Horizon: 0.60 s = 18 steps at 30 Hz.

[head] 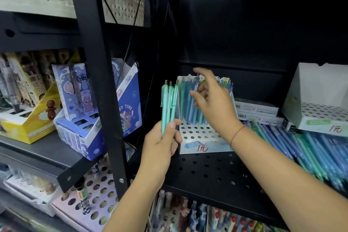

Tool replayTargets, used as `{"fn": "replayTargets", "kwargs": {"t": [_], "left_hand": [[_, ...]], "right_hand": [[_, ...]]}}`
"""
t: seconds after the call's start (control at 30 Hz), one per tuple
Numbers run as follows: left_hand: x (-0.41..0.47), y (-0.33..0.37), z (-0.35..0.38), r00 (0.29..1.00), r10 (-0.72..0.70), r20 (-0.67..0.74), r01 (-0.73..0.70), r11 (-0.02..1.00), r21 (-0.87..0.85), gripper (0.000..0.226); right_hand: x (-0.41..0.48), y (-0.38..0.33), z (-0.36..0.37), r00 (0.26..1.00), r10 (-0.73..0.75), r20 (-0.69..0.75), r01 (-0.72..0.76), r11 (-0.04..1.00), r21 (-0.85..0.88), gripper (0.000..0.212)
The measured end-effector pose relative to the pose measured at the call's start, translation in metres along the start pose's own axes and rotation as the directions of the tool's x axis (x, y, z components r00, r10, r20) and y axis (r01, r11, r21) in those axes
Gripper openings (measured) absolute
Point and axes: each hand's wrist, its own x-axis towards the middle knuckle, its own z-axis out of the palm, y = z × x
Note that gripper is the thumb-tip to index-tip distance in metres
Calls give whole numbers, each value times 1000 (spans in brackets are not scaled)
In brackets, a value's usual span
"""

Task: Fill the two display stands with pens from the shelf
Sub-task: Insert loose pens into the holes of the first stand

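Note:
My left hand (pixel 163 140) grips a small bunch of teal pens (pixel 169 104), held upright just left of the first white display stand (pixel 197 133). That stand's back rows hold several blue and green pens (pixel 188 100); its front holes are bare. My right hand (pixel 211 98) is over those pens, its fingers pinched on one blue pen (pixel 197 88) standing in the rack. A second white display stand (pixel 318 117) sits at the right with no pens in its holes. A loose heap of blue and teal pens (pixel 305 149) lies on the shelf between the stands.
The black perforated shelf (pixel 207 171) carries the stands. Two flat white boxes (pixel 256 112) lie behind the heap. A black upright post (pixel 99 73) stands at the left, with cartoon-printed boxes (pixel 84 109) beyond it. Lower shelves hold more pen racks (pixel 90 201).

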Motion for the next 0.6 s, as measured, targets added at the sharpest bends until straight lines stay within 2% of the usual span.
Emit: {"fn": "replayTargets", "kwargs": {"t": [0.1, 0.23, 0.37, 0.43, 0.47, 0.53, 0.6], "left_hand": [[1, -2, 0, 1000, -2, 20, 2, 1000, -2, 23], [1, -3, -1, 1000, 2, 28, -2, 1000, 2, 24], [1, -3, -2, 1000, 6, 27, -5, 1000, -5, 25], [0, -3, -2, 999, 8, 36, -8, 1000, 2, 25], [0, -2, -2, 999, 9, 40, -9, 1000, 5, 25], [0, -1, -1, 999, 11, 47, -11, 1000, 8, 25], [-1, -1, -1, 998, 8, 55, -9, 1000, 10, 24]], "right_hand": [[1, 0, 1, 1000, -15, -23, 15, 1000, -5, 51], [-1, 4, 2, 1000, 9, 24, -5, 988, -152, 42], [-2, 4, 1, 998, 57, 41, -52, 992, -113, 43], [-3, 0, -1, 995, 101, 6, -101, 995, -7, 40], [-4, -4, -2, 992, 128, 5, -128, 986, 104, 37], [-6, -13, -3, 981, 183, 67, -195, 907, 373, 26], [-7, -21, -3, 963, 198, 180, -265, 797, 543, 14]]}}
